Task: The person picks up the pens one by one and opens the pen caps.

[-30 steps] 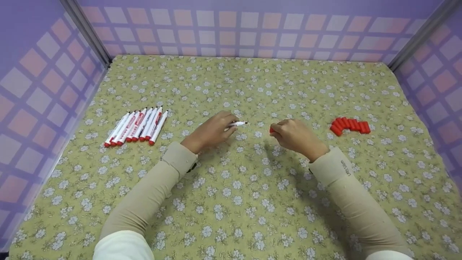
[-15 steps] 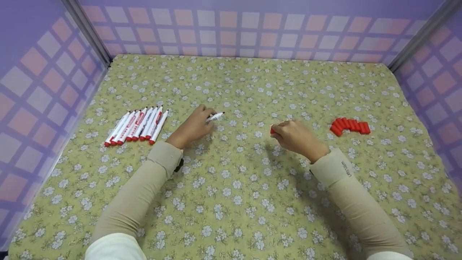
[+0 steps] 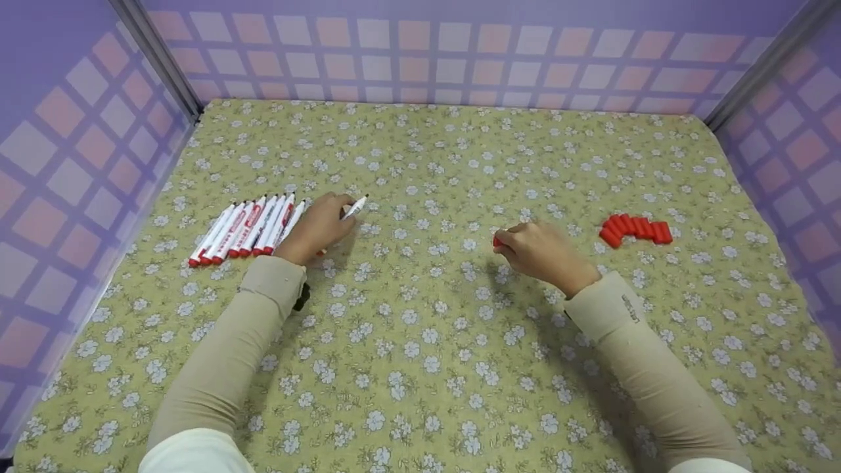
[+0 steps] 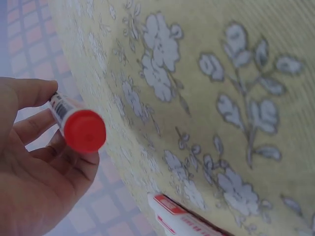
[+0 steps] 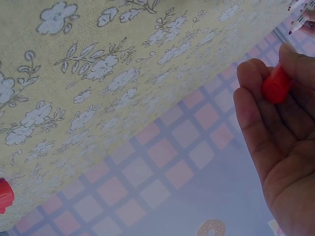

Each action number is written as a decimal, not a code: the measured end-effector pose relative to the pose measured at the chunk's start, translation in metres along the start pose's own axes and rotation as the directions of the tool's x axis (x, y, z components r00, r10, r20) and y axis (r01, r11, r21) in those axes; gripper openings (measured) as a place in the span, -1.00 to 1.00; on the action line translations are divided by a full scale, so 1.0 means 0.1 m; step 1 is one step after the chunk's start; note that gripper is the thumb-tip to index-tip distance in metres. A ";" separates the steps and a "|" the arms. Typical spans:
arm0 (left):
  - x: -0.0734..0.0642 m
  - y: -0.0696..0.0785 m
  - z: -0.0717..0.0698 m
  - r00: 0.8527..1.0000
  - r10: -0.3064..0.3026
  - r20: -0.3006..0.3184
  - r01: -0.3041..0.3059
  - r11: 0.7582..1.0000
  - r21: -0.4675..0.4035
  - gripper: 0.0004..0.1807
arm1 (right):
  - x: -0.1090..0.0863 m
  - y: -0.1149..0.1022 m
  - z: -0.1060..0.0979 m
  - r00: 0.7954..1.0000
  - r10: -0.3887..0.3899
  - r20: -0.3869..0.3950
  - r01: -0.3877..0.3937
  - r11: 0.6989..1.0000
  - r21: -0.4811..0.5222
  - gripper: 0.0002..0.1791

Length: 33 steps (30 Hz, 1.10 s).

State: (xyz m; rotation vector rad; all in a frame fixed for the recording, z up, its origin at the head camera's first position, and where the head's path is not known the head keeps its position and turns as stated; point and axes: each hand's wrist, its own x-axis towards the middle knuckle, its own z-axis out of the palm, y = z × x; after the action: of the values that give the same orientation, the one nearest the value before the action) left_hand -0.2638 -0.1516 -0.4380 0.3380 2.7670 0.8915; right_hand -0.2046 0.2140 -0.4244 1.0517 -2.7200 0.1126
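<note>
Between its thumb and fingers my left hand (image 3: 322, 223) pinches a white marker (image 3: 355, 207) whose dark tip points away. The marker's red end (image 4: 85, 131) faces the camera in the left wrist view. This hand hovers beside a row of several white markers (image 3: 246, 230) with red ends, hiding part of the nearest one. Right of the table's middle, my right hand (image 3: 542, 253) pinches a red marker cap (image 3: 498, 240). The right wrist view shows that red cap (image 5: 277, 84) between thumb and fingertips.
Several red caps (image 3: 636, 227) lie in a curved group at the right. A flowered cloth (image 3: 420, 368) covers the table. Chequered purple panels (image 3: 453, 59) stand along the back and both sides.
My left hand has carried the marker leftward from the table's middle to the marker row. My right hand has stayed almost still, holding the cap.
</note>
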 end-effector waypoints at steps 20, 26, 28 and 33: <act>-0.07 -0.31 -0.22 0.976 -0.188 -0.109 0.197 0.977 0.077 -0.53 | -0.02 0.00 0.02 0.999 0.012 0.038 -0.015 0.997 0.082 -0.84; -0.10 -0.37 -0.26 0.964 -0.220 -0.149 0.236 0.967 0.100 -0.79 | -0.02 0.00 0.02 1.000 -0.001 0.029 -0.001 0.996 0.086 -0.85; -0.10 -0.38 -0.26 0.960 -0.226 -0.165 0.244 0.965 0.100 -0.83 | -0.02 0.00 0.03 1.000 -0.005 0.023 0.003 0.996 0.084 -0.84; -0.12 -0.41 -0.27 0.955 -0.225 -0.193 0.251 0.960 0.125 -0.81 | -0.02 0.01 0.04 1.000 -0.009 0.013 0.008 0.997 0.077 -0.83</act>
State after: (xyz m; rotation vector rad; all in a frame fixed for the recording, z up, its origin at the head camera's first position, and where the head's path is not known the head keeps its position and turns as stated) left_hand -0.2657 -0.2021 -0.4391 -0.0580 2.9614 0.6879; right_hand -0.2041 0.2154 -0.4284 1.0881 -2.7427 0.2114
